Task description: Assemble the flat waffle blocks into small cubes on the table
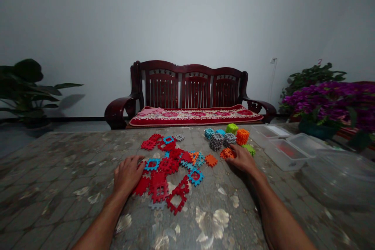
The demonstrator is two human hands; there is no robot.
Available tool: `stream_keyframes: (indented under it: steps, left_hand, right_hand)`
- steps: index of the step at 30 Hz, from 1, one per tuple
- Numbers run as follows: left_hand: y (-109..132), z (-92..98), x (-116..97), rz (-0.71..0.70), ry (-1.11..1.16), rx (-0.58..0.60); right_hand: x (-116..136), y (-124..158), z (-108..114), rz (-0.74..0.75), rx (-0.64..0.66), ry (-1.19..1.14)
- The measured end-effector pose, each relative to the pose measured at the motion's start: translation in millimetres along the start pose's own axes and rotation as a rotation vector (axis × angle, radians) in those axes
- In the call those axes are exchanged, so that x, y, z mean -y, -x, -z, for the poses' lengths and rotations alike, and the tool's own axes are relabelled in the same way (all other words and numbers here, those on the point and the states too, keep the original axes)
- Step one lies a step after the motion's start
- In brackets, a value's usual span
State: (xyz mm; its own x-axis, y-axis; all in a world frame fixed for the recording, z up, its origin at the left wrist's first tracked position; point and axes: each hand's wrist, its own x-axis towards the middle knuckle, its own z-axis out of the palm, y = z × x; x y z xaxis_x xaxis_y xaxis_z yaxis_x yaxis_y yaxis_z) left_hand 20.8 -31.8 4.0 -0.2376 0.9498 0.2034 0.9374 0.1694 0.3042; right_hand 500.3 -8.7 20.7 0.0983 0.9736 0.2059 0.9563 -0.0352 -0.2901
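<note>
Orange plastic tile (226,153) just left of right hand (242,159) (curled onto it, grip unclear); left hand (128,175) lies open on red tiles (158,189).

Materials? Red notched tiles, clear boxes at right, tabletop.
The red notched tiles look like moulded plastic: matt, even colour, crisp notches. The clear boxes look like translucent plastic, with see-through walls and soft sheen. The tabletop seems a glossy sheet, maybe plastic, over mottled stone-like pattern, given the glare; hard to confirm.
</note>
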Motion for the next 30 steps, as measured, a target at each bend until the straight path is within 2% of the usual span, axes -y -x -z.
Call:
stream_keyframes:
  steps: [7,18,30]
  left_hand:
    - [-0.1,0.4,-0.2,-0.005,0.005,-0.005]
    - [-0.7,-1.1,1.0,-0.015,-0.013,0.01]
    - [-0.2,-0.8,1.0,-0.016,-0.016,0.002]
  right_hand:
    - [-1.3,0.5,-3.0,-0.02,0.024,-0.071]
    - [0.9,2.3,-6.5,-0.025,-0.023,-0.154]
    - [18.9,3.5,-7.4,0.019,0.055,0.017]
